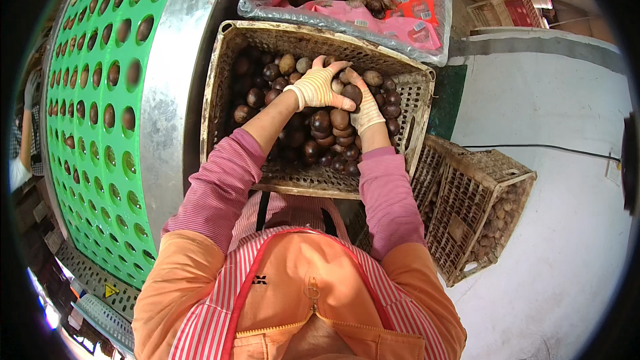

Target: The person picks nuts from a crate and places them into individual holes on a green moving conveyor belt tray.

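Both of my hands wear pale striped gloves and reach into a dirty plastic crate [424,125] of round brown fruits [320,121], which look like dried monk fruit. My left hand [320,87], fingers spread and bent, arches over a few fruits near the crate's middle. Facing it, my right hand [367,105] curls inward from the right. Between the two palms sits a dark fruit [352,94], with a paler one [337,86] beside it. The left thumb reaches the dark fruit's lower edge. Some fingertips are hidden among the fruits.
On the left, a machine's green belt [100,150] carries fruits in many of its holes, behind a metal side rail [167,85]. A plastic-lined bin [345,15] with fruits and red wrappers stands beyond. At right is another fruit crate [480,210]. A person's arm [26,135] shows far left.
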Tool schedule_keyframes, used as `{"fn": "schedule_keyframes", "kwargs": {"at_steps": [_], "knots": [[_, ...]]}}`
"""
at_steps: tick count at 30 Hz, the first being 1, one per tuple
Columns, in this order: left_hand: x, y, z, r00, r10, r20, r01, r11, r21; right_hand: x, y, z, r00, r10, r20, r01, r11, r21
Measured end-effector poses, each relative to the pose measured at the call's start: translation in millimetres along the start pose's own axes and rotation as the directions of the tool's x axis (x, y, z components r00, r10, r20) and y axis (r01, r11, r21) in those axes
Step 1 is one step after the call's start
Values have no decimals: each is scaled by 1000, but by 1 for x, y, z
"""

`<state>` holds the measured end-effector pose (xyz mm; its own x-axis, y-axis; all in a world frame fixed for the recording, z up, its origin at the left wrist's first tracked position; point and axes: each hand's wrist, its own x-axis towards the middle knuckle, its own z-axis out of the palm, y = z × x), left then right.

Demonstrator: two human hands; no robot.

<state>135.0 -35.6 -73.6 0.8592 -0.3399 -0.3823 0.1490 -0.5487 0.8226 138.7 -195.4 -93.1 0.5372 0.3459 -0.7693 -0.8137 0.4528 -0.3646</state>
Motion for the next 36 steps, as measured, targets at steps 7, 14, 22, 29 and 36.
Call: {"fn": "schedule_keyframes", "kwargs": {"at_steps": [7, 14, 22, 29, 36], "knots": [[-26, 3, 11, 975, 154, -158, -172, 980, -105, -47, 3, 10, 999, -27, 40, 28, 1000, -11], [-93, 41, 10, 948, 144, -284, -198, 965, -174, -70, 6, 10, 962, 129, 239, -109, 989, -98], [-217, 31, -75, 736, 142, -662, -255, 964, -77, -98, 49, 170, 850, 223, 477, -39, 930, -365], [-394, -53, -112, 450, -151, -880, -95, 972, -215, -103, 213, 317, 629, 504, 592, -2, 762, -647], [-500, -161, -71, 333, -375, -865, -93, 900, -426, -75, 354, 348, 777, 355, 521, 353, 440, -826]]}}
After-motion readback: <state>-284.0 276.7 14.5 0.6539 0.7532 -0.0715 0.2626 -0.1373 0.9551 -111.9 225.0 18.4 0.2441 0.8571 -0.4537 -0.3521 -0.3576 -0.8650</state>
